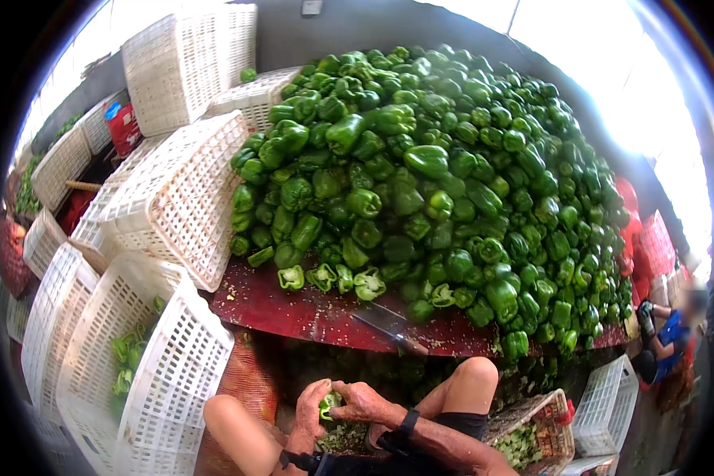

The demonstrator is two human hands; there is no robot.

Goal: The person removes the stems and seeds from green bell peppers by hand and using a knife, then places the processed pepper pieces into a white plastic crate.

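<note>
My left hand [310, 406] and my right hand [366, 403] come together low in the middle, between my knees. Both are closed around a cut green bell pepper [330, 403], whose pale inside shows between the fingers. Ahead of them, a knife [393, 335] lies at the front edge of a red tabletop [254, 305], its handle pointing toward me. Several cut pepper pieces [368, 284] with pale insides lie behind it. A large heap of whole green bell peppers [452, 182] covers most of the tabletop. Pale scraps are scattered below my hands.
On my left stands a white plastic crate [174, 373] with green pepper pieces inside. More white crates [182, 198] are stacked behind it. A basket of pale scraps [563, 432] sits at my right. Farther right, a person in blue [670, 345] is beside red mesh sacks [654, 242].
</note>
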